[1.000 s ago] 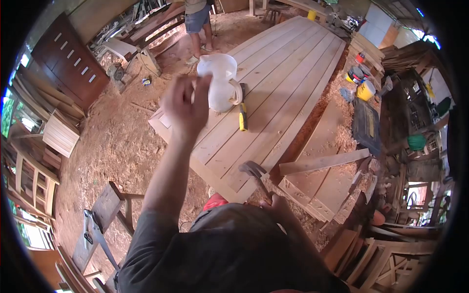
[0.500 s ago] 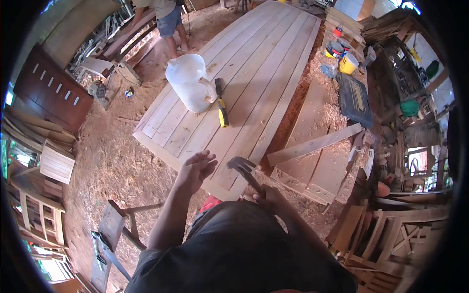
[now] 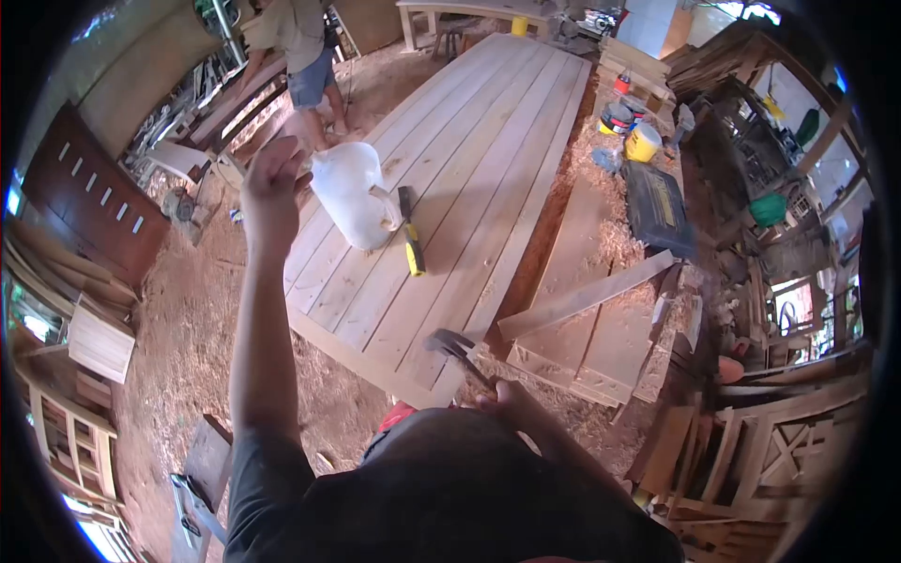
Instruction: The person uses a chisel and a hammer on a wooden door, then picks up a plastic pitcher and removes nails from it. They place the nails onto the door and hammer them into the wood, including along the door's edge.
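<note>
head view shows the right hand (image 3: 507, 403) closed around the handle of the hammer (image 3: 464, 357), with the hammer's top by the near end of the big wood panel (image 3: 460, 197). the left hand (image 3: 274, 192) is up near the white jug (image 3: 349, 195), fingers bent; i cannot tell if it pinches anything. the yellow and black tool (image 3: 411, 235) lies beside the jug on the panel.

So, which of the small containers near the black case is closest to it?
The yellow tub with the whitish top; the dark-topped tub and the red container stand farther from the black case.
</note>
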A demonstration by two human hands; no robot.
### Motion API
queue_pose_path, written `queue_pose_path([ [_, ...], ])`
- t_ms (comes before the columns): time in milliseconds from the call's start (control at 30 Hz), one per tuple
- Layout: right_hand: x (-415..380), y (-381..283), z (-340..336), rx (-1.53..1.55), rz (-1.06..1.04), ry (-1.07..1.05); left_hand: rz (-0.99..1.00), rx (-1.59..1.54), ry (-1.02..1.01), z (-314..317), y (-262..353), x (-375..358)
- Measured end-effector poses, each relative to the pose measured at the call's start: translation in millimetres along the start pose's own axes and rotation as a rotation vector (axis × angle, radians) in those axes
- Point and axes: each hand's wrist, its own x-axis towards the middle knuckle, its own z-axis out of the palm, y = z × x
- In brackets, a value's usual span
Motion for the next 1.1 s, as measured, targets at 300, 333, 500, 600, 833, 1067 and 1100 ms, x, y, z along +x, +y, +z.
queue_pose_path([
  [300, -0.6, -1.3, 7.5, -0.076, 0.025, 0.009, -0.072, 0.616, -0.278, 16.1, -75.6, 87.7],
  [333, -3.5, -1.3, 9.3, -0.088, 0.045, 0.001, -0.075, 0.532, -0.268, 15.7, -75.3, 85.2],
  [500, -7.2, 0.8, 12.3, 0.193, 0.097, -0.018, -0.284, 0.342, -0.313, -3.0, -60.2, 22.7],
  [600, 0.8, -3.5, 9.4, -0.093, 0.092, 0.016, -0.106, 0.609, -0.425, -12.8, -58.2, -45.6],
  [833, -0.1, 0.0, 11.0, -0.083, -0.006, -0.012, 0.003, 0.65, -0.423, -17.2, -63.5, -65.4],
  [1067, 4.0, -17.0, -2.8, -0.277, 0.034, -0.008, 0.121, 0.642, -0.332, -15.1, -76.0, -12.4],
  [1100, 2.9, -16.8, -1.5, -0.271, 0.028, -0.002, 0.053, 0.657, -0.318, -13.9, -71.5, -6.9],
])
